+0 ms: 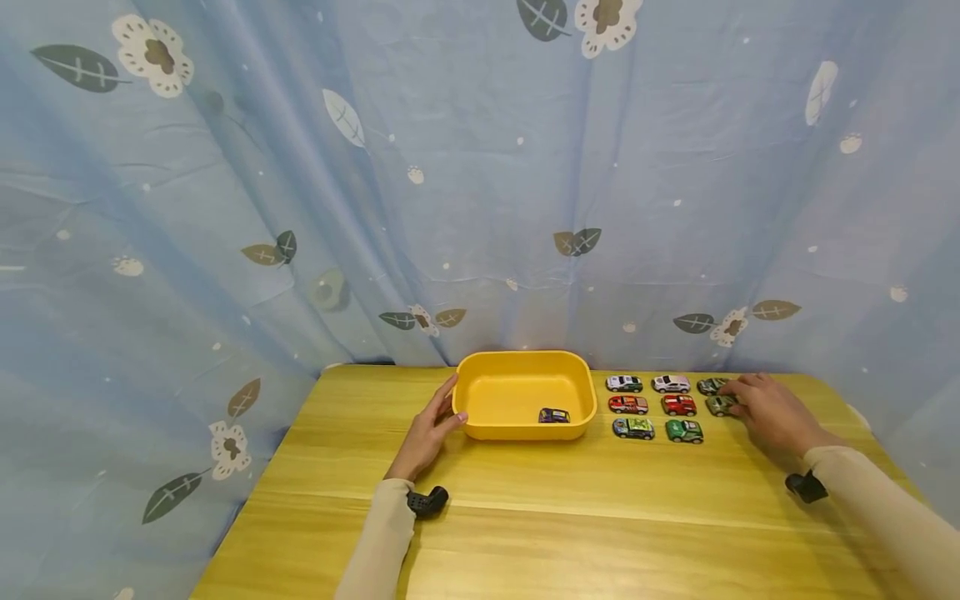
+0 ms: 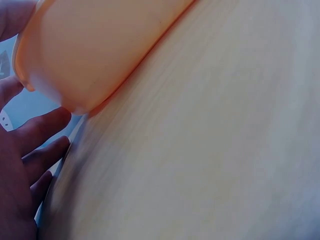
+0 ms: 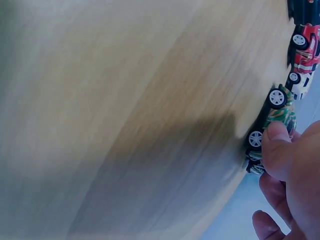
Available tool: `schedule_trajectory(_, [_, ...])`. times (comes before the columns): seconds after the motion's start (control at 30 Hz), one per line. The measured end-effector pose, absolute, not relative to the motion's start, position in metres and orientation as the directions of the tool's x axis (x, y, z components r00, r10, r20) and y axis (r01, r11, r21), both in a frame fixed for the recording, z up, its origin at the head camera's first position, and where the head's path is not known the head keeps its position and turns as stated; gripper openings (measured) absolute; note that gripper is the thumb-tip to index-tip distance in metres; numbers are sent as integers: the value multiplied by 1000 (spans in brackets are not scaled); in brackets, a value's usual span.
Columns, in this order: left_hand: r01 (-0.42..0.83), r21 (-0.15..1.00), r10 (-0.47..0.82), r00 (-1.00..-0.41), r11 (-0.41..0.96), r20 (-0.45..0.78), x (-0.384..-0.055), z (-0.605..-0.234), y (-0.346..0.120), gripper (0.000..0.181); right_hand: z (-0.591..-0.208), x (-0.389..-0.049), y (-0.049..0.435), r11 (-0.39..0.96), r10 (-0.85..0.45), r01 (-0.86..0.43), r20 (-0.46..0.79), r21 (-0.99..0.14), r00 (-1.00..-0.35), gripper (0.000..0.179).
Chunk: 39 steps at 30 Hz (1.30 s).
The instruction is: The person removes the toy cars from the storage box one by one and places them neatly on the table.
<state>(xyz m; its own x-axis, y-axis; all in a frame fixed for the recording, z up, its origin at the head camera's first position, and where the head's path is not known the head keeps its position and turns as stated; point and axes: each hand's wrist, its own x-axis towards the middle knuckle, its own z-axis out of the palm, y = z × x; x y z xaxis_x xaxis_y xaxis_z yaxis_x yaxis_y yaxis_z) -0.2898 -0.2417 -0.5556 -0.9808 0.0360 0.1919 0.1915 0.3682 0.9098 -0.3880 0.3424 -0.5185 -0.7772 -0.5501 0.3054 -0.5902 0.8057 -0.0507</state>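
My left hand [image 1: 426, 433] is at the left end of a yellow plastic bin [image 1: 487, 432], gripping its front left corner with the thumb at the rim and fingers along the outer wall. Inside the bin lies a dark purple toy car [image 1: 554, 415], near the front wall. Over to the right, my right hand [image 1: 776, 412] pinches a green camouflage toy car [image 1: 720, 406], its thumb on the car's side in the right wrist view. Just behind that car is a second camouflage toy car [image 1: 709, 386], partly hidden by the fingers.
Between bin and right hand stand a white-green car [image 1: 624, 383], a white car [image 1: 671, 383], an orange-red car [image 1: 627, 405], a red car [image 1: 678, 405], a blue-green car [image 1: 633, 428] and a green car [image 1: 685, 431]. A blue curtain [image 1: 480, 208] hangs behind the wooden table [image 1: 570, 533].
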Motion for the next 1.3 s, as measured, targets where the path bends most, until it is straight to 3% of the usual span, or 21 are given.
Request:
schedule_trajectory(0.5, [209, 902, 32, -977, 378, 213, -289, -560, -245, 73, -520, -390, 339, 800, -563, -600, 314, -24, -764, 37])
schedule_trajectory(0.77, [210, 902, 26, -976, 377, 216, -289, -560, -247, 73, -501, -389, 330, 820, -490, -546, 282, -171, -825, 37])
schedule_trajectory(1.03, [207, 901, 23, -976, 381, 214, -287, -561, -250, 72, -491, -388, 252, 738, -488, -644, 499, -202, -716, 21])
schedule_trajectory(1.3, [217, 905, 42, -975, 366, 216, -290, -561, -244, 72, -486, -378, 158, 669, -537, -673, 421, -315, -731, 21])
